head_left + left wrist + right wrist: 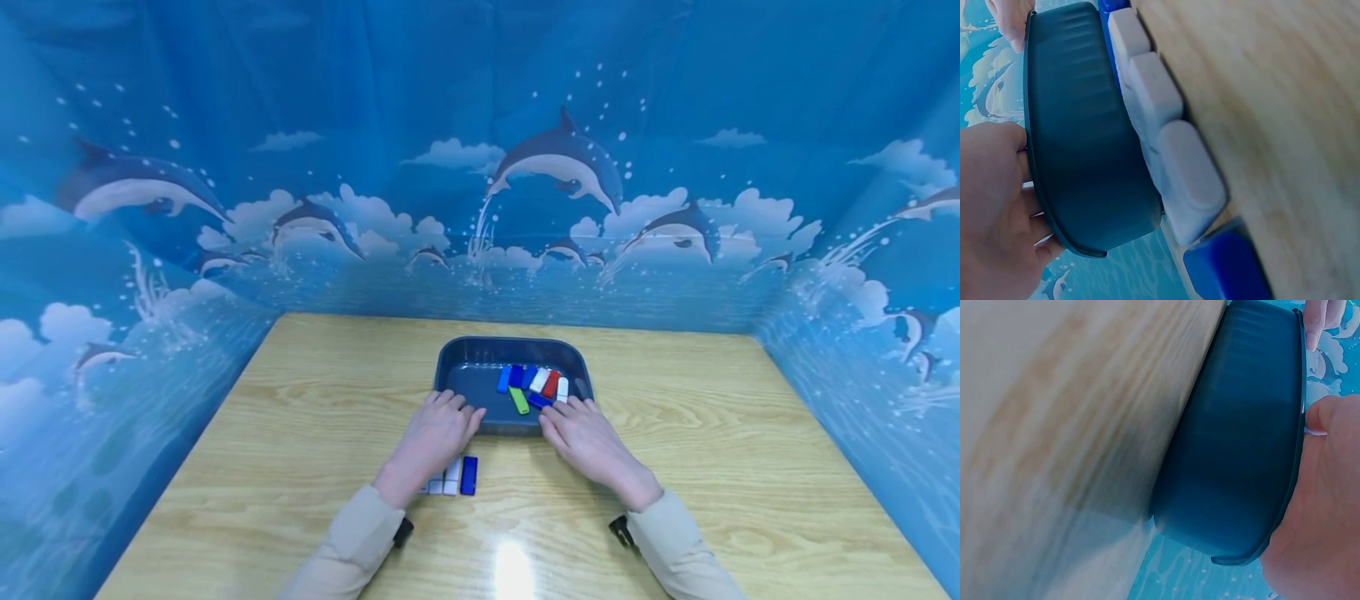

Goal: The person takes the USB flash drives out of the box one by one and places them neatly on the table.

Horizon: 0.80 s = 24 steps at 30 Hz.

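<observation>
A dark blue rectangular tray (457, 408) stands on the wooden table. My left hand (438, 425) grips its near left corner, fingers bent at the rim. At the near right corner my right hand (588, 437) holds the rim the same way, with the thumb over the front edge. Inside the tray lie several small bars: a lime green bar (519, 401), a red bar (551, 384), and blue and white ones, grouped on the right. On the table below my left wrist lie white bars (1191, 175) and a dark blue bar (468, 476), partly hidden by that arm in the head view.
The wooden table (720, 433) extends on both sides of the tray. Behind and beside it hangs a blue curtain (420, 100) printed with dolphins and clouds. A bright light reflection shows on the table near the front.
</observation>
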Tool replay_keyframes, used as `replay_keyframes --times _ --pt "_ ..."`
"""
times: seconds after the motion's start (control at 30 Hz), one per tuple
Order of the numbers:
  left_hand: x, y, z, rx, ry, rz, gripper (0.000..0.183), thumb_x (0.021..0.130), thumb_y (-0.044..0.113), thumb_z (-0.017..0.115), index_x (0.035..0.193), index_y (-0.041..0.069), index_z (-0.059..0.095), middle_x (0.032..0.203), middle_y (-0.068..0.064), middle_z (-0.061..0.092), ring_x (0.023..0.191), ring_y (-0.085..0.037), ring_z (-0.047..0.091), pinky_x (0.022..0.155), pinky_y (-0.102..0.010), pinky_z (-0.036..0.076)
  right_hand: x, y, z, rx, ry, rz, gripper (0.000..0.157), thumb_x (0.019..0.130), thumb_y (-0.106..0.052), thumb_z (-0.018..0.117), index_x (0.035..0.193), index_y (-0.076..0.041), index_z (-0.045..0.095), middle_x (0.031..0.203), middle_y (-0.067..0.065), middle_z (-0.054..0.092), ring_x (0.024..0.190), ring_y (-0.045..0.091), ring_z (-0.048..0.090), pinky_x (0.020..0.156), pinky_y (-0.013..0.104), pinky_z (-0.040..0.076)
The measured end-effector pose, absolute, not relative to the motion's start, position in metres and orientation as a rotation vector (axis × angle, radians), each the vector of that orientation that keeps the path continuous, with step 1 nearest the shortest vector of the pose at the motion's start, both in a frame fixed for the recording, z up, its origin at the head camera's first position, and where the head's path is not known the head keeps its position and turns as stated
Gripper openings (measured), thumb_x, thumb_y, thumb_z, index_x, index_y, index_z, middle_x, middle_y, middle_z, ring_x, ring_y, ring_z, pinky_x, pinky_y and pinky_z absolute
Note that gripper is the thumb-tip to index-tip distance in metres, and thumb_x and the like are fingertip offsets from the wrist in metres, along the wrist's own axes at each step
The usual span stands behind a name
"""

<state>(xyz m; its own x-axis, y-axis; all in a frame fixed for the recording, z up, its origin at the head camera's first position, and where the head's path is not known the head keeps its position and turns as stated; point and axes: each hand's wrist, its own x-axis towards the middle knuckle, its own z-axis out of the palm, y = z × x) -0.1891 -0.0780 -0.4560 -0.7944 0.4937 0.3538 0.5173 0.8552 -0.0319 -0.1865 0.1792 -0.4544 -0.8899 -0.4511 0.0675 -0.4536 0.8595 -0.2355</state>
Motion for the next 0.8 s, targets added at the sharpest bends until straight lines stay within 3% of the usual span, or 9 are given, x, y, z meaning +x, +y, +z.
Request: replay_keyframes --times 0.3,0.57,0.8 --pt "-0.1884 -0.0779 -0.4549 -0.754 -2.660 -0.091 0.038 0.105 0.031 0.054 0.077 0.012 0.070 0.079 -0.001 0.066 0.077 -0.018 0.055 0.072 -0.032 0.048 -0.1871 0.1800 -0.4557 0.745 -3.006 0.378 0.045 0.109 -0.031 0.041 0.137 -0.002 0.061 0.142 0.020 0.058 0.139 0.046 0.042 0.116 0.064 0.026" --pt "-0.1874 -0.0767 -0.4542 -0.726 -2.671 -0.141 0.032 0.105 0.033 0.055 0.099 0.009 0.075 0.099 -0.005 0.072 0.093 -0.022 0.062 0.091 -0.039 0.054 -0.1865 0.1801 -0.4551 0.748 -3.002 0.373 0.045 0.109 -0.031 0.042 0.137 -0.001 0.061 0.141 0.020 0.058 0.139 0.047 0.043 0.116 0.064 0.026" --pt "-0.1859 -0.0769 -0.4541 -0.715 -2.670 -0.111 0.029 0.105 0.034 0.056 0.098 0.010 0.071 0.096 -0.003 0.070 0.091 -0.020 0.061 0.091 -0.038 0.054 -0.1863 0.1798 -0.4545 0.764 -2.993 0.362 0.044 0.109 -0.030 0.042 0.137 -0.001 0.061 0.141 0.021 0.058 0.138 0.046 0.044 0.116 0.064 0.027"
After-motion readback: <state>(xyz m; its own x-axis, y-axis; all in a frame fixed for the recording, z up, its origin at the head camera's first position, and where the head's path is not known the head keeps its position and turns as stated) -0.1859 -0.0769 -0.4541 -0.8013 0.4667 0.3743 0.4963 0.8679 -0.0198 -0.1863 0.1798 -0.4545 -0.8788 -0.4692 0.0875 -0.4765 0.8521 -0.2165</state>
